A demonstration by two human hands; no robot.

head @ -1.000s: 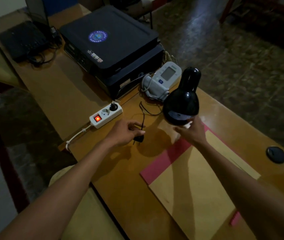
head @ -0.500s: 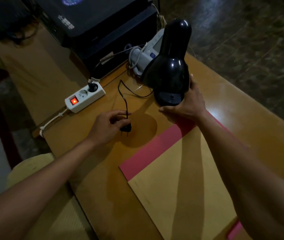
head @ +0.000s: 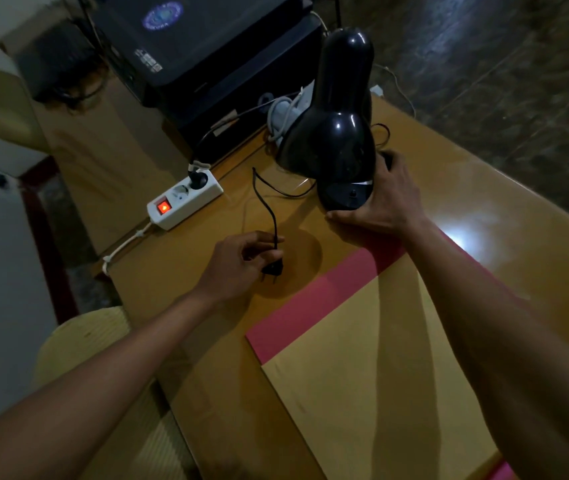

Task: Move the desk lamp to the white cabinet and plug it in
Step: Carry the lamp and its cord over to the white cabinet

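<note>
Right hand [head: 385, 199] wrapped around the base of the black desk lamp [head: 331, 133], which stands on the wooden tabletop [head: 505, 220]. Left hand [head: 238, 263] pinches the lamp's black plug [head: 272, 269] just above the tabletop, near the white power strip [head: 186, 199].

No text can be read. A round blue emblem [head: 162, 16] is seen on the printer [head: 207, 39], and its lettering is too blurred to be made out.
</note>
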